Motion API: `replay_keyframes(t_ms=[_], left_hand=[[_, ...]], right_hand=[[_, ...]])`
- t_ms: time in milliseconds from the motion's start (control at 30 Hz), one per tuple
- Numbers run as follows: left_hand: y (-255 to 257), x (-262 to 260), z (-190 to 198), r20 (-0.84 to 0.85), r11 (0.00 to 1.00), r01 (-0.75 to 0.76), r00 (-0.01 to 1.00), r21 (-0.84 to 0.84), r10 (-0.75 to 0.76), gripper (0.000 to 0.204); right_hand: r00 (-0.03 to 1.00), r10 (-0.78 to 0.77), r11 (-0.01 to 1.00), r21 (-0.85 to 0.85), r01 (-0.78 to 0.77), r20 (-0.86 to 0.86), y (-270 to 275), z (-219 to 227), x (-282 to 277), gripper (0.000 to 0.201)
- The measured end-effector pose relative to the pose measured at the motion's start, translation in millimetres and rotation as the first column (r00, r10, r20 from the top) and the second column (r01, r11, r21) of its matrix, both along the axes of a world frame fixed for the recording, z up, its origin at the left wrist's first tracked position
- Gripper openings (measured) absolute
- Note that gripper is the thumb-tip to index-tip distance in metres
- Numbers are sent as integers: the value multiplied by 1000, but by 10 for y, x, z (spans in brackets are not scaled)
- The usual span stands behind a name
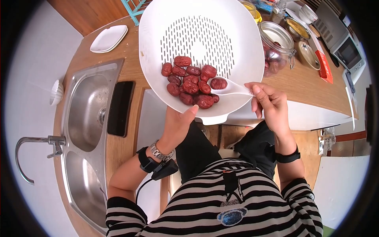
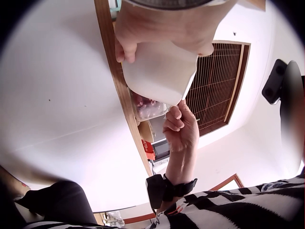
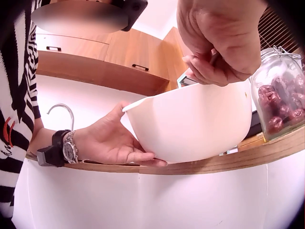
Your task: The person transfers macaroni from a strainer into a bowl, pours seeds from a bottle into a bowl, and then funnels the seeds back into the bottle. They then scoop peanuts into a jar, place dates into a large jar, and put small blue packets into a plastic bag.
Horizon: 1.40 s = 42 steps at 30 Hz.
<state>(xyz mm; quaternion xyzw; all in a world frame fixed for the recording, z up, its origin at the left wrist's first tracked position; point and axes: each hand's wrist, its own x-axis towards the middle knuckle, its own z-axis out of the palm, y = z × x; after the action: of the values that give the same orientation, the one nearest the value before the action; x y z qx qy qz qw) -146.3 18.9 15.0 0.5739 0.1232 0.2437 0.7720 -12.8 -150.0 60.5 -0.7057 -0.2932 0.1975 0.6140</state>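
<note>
A white colander (image 1: 246,47) with slotted holes is tilted toward me at the counter's edge. Several wrinkled red dates (image 1: 190,87) lie bunched in its near side. My left hand (image 1: 178,125) grips the near rim, thumb over the edge; in the right wrist view its fingers (image 3: 138,156) spread under the base. Between thumb and fingers my right hand (image 1: 272,103) pinches the handle of a white spoon (image 1: 233,90). One date (image 1: 218,83) sits in the spoon's bowl, over the colander beside the other dates. The left wrist view shows the colander's outer wall (image 2: 157,71), which hides the spoon.
A clip-top glass jar (image 1: 276,43) of dates stands open right of the colander. To the left are a double steel sink (image 1: 89,110), a dark phone (image 1: 121,108) and white plates (image 1: 109,38). A lid (image 1: 308,55), red box (image 1: 323,66) and microwave (image 1: 348,51) occupy the right.
</note>
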Motion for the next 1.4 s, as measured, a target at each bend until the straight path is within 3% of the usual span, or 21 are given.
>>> replay_keyframes(t_ms=[67,500,567,700,867,933,1067,1100,1133,1233,1300,1400], left_hand=[[3,6,2,8,1000,1,1000,-11,-1,39],[0,14,-3,16,1000,14,1000,-16,-14,44],[-4,15,-2,13,1000,7,1000,-26,-6,44],[-11,15,13,24,1000,0,1000,-10,0,44],[-5,5,-7,-14,1000,-7,1000,5,7,42],[-15,9,4,-11,1000,-14,1000,-8,13,41],[-3,-1,-1,-11,999,9,1000,-40,-9,40],[-1,-1,1,-11,999,8,1000,-40,-8,40],[1,-2,3,-18,999,15,1000,-40,-15,41],[8,-1,-1,-27,999,19,999,-27,-20,41],[8,4,-4,-29,1000,15,999,-16,-15,42],[3,13,0,3,1000,1,1000,-26,-1,44]], right_hand=[[995,-18,996,90,27,-98,3,-46,32,27],[979,-66,976,190,104,-193,-86,42,76,27],[974,-125,933,311,180,-189,-132,109,131,26],[970,-220,861,447,242,-101,-237,235,308,26],[929,-370,850,411,329,21,-250,328,453,27],[859,-435,883,317,346,272,-210,338,435,27],[840,-424,896,289,336,339,-184,327,415,26],[941,-316,913,308,267,118,-207,307,460,27],[979,-177,917,343,203,-106,-216,296,487,27],[969,-94,948,277,157,-228,-148,296,395,27],[973,-117,955,245,166,-201,-91,279,323,26],[993,-119,981,150,121,-25,-43,275,229,25]])
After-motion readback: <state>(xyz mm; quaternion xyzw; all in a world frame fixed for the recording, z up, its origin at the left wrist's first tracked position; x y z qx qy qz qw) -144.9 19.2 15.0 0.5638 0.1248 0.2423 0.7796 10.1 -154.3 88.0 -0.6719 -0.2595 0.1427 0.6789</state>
